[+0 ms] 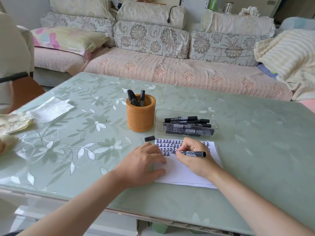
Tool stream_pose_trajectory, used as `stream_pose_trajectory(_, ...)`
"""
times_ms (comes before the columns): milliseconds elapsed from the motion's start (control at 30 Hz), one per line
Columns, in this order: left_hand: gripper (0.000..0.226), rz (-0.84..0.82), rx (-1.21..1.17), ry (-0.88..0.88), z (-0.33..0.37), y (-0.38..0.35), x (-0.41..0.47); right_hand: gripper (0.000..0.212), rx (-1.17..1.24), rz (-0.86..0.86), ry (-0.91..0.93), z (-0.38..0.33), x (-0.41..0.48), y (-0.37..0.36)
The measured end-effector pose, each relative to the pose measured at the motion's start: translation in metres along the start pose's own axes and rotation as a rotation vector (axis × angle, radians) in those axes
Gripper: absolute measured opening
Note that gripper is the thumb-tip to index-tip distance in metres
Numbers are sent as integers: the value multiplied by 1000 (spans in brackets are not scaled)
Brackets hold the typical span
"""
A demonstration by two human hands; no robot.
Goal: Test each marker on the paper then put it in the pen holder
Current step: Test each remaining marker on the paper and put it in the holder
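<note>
On the near half of the green floral table (255, 133), seen from the head cam, a white sheet of paper (180, 174) lies flat with rows of chunky black marks (167, 144) across its top part. The right hand (196, 159) rests on the sheet with its fingers curled, pinching a black marker (194, 153) between thumb and fingertips. The tip is down on the paper right at the end of the lowest row of marks, and the back end points off to the right. The left hand (141, 166) lies flat at the paper's left edge, fingers relaxed and a bit spread, thumb stuck out toward the near side, fingertips on the sheet. A loose black cap (149, 138) lies on the table just past the paper's top left corner, between the sheet and the orange pen holder (140, 116). That holder stands upright, with a few black markers (134, 99) leaning inside it. Just beside it on the right is a clear plastic tray (211, 116) with a pile of capped black markers (187, 125) lying in it. Over on the left side of the table there's a white tissue (51, 110). Behind the table runs a floral sofa (170, 68) with a pastel pillow (68, 38) at its left end and a cream blanket (289, 53) at its right.
</note>
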State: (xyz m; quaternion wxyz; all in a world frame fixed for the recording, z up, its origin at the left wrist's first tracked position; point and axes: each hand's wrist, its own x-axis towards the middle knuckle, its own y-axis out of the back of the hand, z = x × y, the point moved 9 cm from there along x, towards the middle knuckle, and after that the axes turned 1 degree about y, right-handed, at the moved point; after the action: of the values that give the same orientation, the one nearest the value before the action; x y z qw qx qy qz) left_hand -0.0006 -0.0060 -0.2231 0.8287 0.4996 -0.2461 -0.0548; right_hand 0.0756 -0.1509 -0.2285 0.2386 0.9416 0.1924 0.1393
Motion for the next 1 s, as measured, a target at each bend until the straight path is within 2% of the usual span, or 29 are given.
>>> stream_pose_trajectory(533,26,-3,-7,6,0,1,1,22,24,-22,34,-2,1,-1)
stream_pose_trajectory(867,26,0,-4,2,-1,0,1,31,32,-59,32,-1,2,-4)
stream_pose_trajectory(1000,25,5,-7,-1,-1,1,1,20,61,-49,13,-1,3,-3)
